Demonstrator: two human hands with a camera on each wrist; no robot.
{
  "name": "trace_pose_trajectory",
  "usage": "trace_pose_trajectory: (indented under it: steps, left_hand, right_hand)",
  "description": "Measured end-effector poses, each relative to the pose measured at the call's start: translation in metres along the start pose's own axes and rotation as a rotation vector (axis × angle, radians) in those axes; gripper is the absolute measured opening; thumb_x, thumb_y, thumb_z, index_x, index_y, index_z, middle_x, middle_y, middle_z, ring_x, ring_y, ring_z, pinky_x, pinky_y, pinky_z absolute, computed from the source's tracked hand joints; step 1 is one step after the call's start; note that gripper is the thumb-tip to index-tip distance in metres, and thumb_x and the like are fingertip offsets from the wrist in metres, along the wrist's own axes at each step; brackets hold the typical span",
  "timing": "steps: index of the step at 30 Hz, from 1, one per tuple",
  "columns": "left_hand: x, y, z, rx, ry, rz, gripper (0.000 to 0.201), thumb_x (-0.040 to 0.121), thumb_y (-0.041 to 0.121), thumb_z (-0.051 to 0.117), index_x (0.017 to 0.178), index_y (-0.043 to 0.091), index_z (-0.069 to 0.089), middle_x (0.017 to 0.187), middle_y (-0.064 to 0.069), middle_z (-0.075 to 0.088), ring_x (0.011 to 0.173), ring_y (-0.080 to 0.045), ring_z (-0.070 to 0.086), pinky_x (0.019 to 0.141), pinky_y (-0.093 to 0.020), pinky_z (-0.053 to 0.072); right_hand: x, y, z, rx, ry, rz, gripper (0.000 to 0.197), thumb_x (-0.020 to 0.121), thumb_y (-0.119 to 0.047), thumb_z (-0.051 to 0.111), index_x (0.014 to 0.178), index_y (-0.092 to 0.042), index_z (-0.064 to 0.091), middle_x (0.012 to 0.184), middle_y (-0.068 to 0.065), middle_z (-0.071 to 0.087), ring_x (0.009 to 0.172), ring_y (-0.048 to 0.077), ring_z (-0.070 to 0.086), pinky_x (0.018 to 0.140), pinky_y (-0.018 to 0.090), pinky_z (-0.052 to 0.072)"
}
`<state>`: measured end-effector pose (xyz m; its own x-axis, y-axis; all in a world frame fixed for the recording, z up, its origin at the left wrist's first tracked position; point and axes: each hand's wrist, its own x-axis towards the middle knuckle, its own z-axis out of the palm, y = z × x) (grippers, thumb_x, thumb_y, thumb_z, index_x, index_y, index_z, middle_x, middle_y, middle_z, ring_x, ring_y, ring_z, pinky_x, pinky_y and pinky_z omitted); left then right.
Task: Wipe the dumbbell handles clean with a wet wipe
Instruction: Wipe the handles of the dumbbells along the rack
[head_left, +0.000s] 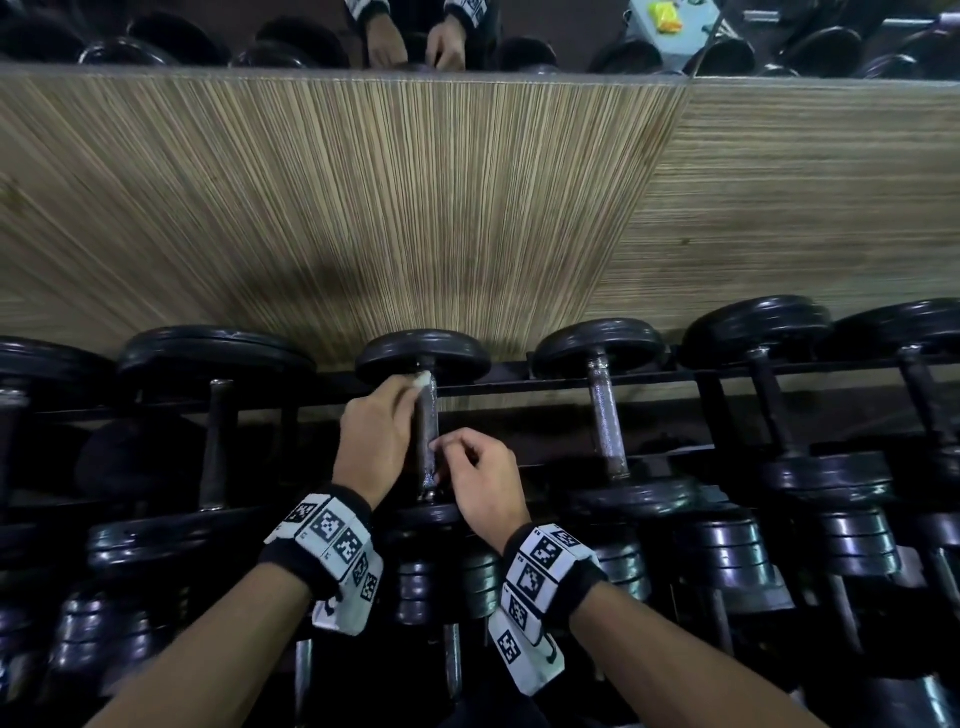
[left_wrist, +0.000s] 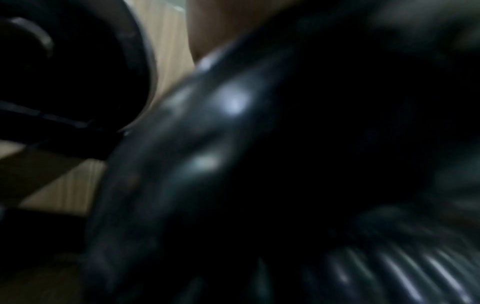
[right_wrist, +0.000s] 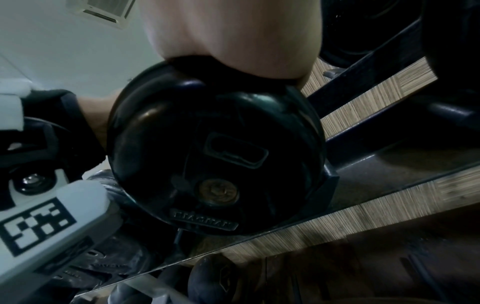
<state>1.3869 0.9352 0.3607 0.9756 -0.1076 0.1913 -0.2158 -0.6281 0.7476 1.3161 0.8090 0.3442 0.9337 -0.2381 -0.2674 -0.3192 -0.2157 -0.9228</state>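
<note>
A black dumbbell (head_left: 423, 356) lies on the rack in the middle of the head view, its metal handle (head_left: 427, 441) running toward me. My left hand (head_left: 382, 421) grips the far end of the handle with a white wet wipe (head_left: 423, 378) under its fingers, close to the far plate. My right hand (head_left: 467, 467) pinches the near part of the handle with thumb and curled fingers. The right wrist view shows the near plate (right_wrist: 215, 148) end-on with my palm (right_wrist: 233, 37) above it. The left wrist view is dark and blurred.
More black dumbbells (head_left: 605, 405) lie side by side on the rack to left and right, with a lower tier of them (head_left: 727, 551) nearer me. A striped wooden panel (head_left: 363, 197) rises behind the rack, and a mirror (head_left: 415, 36) above it reflects my hands.
</note>
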Motion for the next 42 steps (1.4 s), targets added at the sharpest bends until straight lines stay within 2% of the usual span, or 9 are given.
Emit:
trace_pose_trajectory:
  steps: [6,9,18,25,30,32,35,39,42]
  left_hand:
    - [0.013,-0.04,0.014,-0.143,-0.164,-0.468,0.023,0.1,0.012,0.053,0.111,-0.004,0.066,0.093,-0.018,0.072,0.086,-0.031,0.071,0.085,-0.044,0.058]
    - [0.013,-0.036,0.023,-0.464,-0.281,-0.595,0.025,0.104,0.007,0.046,0.117,-0.008,0.061,0.098,-0.015,0.069,0.079,-0.021,0.07,0.071,-0.025,0.061]
    - [0.016,-0.024,0.016,-0.596,-0.073,-0.508,0.015,0.101,0.006,0.051,0.109,0.0,0.062,0.087,-0.008,0.067,0.079,-0.011,0.07,0.081,-0.024,0.059]
    - [0.002,-0.006,0.005,-0.108,-0.002,-0.059,0.021,0.097,0.006,0.055,0.112,0.009,0.071,0.089,-0.001,0.073,0.078,-0.008,0.067,0.078,-0.001,0.042]
    - [-0.001,-0.001,0.002,-0.035,-0.07,0.09,0.024,0.099,0.013,0.056,0.12,0.011,0.069,0.095,-0.003,0.074,0.084,-0.009,0.068,0.08,-0.006,0.045]
    - [-0.002,-0.005,-0.001,-0.034,-0.01,0.065,0.023,0.098,0.01,0.057,0.118,0.009,0.069,0.095,0.002,0.072,0.085,-0.002,0.064,0.082,-0.001,0.04]
    - [0.002,-0.025,-0.002,0.031,0.046,-0.122,0.018,0.096,0.007,0.057,0.11,0.005,0.069,0.093,-0.011,0.074,0.087,-0.023,0.068,0.085,-0.026,0.048]
    - [0.018,-0.042,0.013,-0.254,-0.183,-0.398,0.013,0.1,0.008,0.054,0.105,0.007,0.066,0.088,-0.009,0.071,0.092,-0.032,0.07,0.085,-0.044,0.058]
    - [0.019,-0.039,0.021,-0.508,-0.286,-0.511,0.017,0.102,0.004,0.049,0.108,0.004,0.065,0.103,-0.015,0.071,0.097,-0.032,0.068,0.081,-0.032,0.06]
  right_hand:
    - [0.0,0.001,0.001,0.008,-0.008,0.008,0.022,0.094,-0.027,0.053,0.084,-0.027,0.073,0.068,0.001,0.071,0.065,0.02,0.067,0.068,0.041,0.057]
    - [0.001,0.001,0.0,0.003,-0.006,-0.006,0.023,0.091,-0.031,0.051,0.084,-0.028,0.073,0.067,-0.001,0.071,0.063,0.015,0.065,0.066,0.038,0.054]
    - [0.001,0.002,0.001,-0.002,-0.001,-0.017,0.028,0.085,-0.042,0.047,0.085,-0.03,0.072,0.069,0.001,0.071,0.067,0.023,0.067,0.068,0.047,0.056]
    - [0.001,0.001,0.001,-0.009,-0.007,-0.011,0.033,0.082,-0.048,0.045,0.085,-0.029,0.072,0.071,-0.001,0.071,0.066,0.02,0.068,0.069,0.047,0.057]
    - [0.002,0.003,0.001,0.001,-0.02,-0.003,0.036,0.079,-0.051,0.044,0.085,-0.03,0.072,0.071,-0.001,0.072,0.069,0.02,0.069,0.073,0.048,0.057]
    - [0.002,0.003,0.001,-0.002,-0.015,-0.001,0.037,0.079,-0.052,0.044,0.085,-0.03,0.072,0.072,-0.002,0.072,0.07,0.02,0.07,0.075,0.049,0.057]
    - [0.002,0.002,0.002,-0.01,-0.009,0.008,0.037,0.078,-0.053,0.043,0.084,-0.031,0.072,0.071,-0.002,0.072,0.069,0.022,0.069,0.073,0.05,0.058]
    - [0.001,0.001,0.001,-0.022,-0.007,0.01,0.038,0.075,-0.054,0.042,0.084,-0.032,0.072,0.07,-0.001,0.071,0.067,0.026,0.068,0.068,0.05,0.057]
    - [0.0,0.0,0.001,-0.018,-0.004,0.007,0.038,0.076,-0.053,0.043,0.084,-0.032,0.073,0.07,0.0,0.071,0.067,0.028,0.067,0.066,0.05,0.056]
